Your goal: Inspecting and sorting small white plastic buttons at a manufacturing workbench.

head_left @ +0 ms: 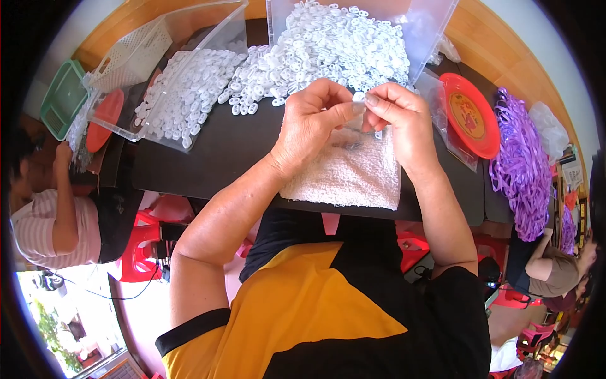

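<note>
My left hand (315, 123) and my right hand (407, 123) meet over a pale pink towel (353, 174) at the table's near edge. Both hands are closed, thumb against fingers, around a small white plastic piece (358, 97) at their fingertips. Much of it is hidden by the fingers. A second small white piece (379, 134) shows just under my right fingers; whether it hangs or lies on the towel, I cannot tell. Just beyond my hands, a heap of white oval pieces with two holes (341, 47) spills from a tipped clear bin (429, 38) onto the dark tabletop.
Left of the heap, another clear bin (104, 126) holds more white pieces. A red round tray (485, 117) and a bundle of purple ribbon (521, 164) lie to the right. A white basket (129, 57) and green basket (63, 101) stand far left. People sit at both sides.
</note>
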The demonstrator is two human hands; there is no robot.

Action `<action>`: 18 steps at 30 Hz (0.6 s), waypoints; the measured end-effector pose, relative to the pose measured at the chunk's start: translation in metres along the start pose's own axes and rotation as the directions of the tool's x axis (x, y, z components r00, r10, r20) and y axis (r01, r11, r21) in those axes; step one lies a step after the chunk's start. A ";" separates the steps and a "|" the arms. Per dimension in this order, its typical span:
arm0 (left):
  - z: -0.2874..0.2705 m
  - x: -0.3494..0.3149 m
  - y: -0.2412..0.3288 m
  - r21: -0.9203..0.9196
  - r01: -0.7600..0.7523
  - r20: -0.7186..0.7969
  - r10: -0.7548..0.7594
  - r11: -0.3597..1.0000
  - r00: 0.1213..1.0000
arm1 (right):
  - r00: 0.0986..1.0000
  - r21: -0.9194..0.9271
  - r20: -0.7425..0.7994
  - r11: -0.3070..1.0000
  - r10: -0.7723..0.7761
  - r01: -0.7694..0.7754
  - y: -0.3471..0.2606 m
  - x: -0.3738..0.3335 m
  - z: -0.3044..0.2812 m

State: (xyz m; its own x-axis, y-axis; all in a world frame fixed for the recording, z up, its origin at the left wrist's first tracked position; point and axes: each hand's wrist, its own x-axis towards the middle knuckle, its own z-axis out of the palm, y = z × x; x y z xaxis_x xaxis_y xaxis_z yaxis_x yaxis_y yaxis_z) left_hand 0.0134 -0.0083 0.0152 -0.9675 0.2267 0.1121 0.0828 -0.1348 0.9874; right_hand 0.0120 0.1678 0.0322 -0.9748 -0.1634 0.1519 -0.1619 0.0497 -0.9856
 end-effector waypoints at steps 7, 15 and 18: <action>0.001 0.000 -0.007 0.138 -0.296 0.029 0.295 0.945 0.955 | 0.999 0.120 0.008 0.992 0.037 -0.038 -0.004 -0.002 -0.002; 0.004 0.002 -0.011 0.361 -0.472 0.076 0.479 0.804 0.875 | 0.999 0.166 -0.002 0.985 0.054 -0.053 -0.005 -0.008 0.005; 0.001 0.003 -0.014 0.432 -0.547 0.083 0.573 0.717 0.816 | 0.995 0.195 0.003 0.976 0.102 -0.101 -0.006 -0.010 0.010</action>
State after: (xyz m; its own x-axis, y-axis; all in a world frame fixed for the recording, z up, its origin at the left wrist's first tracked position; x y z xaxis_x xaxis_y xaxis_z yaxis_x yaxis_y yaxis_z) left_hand 0.0099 -0.0045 0.0015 -0.7218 0.1876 0.6662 0.6921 0.1954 0.6948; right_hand 0.0239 0.1596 0.0363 -0.9857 -0.1608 0.0502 -0.0297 -0.1274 -0.9914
